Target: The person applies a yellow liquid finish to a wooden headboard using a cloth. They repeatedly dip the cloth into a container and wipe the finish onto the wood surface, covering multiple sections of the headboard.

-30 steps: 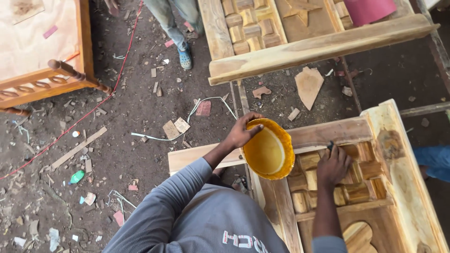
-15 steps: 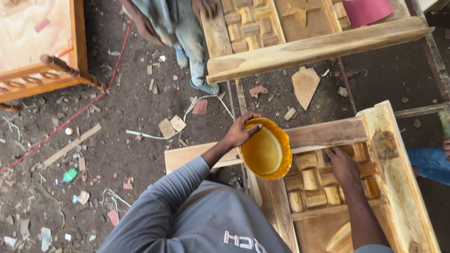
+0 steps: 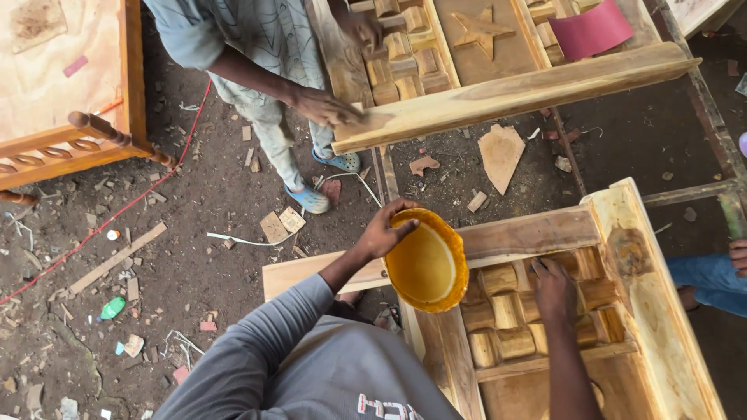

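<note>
My left hand point(image 3: 385, 231) grips the rim of a yellow plastic bowl point(image 3: 426, 263), held tilted over the edge of a carved wooden panel point(image 3: 622, 257). My right hand point(image 3: 554, 289) presses down on the panel's raised wooden blocks point(image 3: 506, 311), fingers closed; whether something small is in it is hidden. The blocks look wet and glossy. My grey sleeve runs up from the bottom of the view.
Another person in a pale patterned shirt point(image 3: 257, 39) stands at the top, both hands on a second carved panel point(image 3: 506, 89) with a star relief and a red sheet point(image 3: 595, 29). A turned-wood bed frame point(image 3: 85, 140) is at left. Wood scraps litter the dirt floor. Someone's blue-clad leg point(image 3: 712, 284) is at right.
The view has tilted so the other person shows more fully. My right hand has shifted slightly up across the blocks. The bowl stays in my left hand.
</note>
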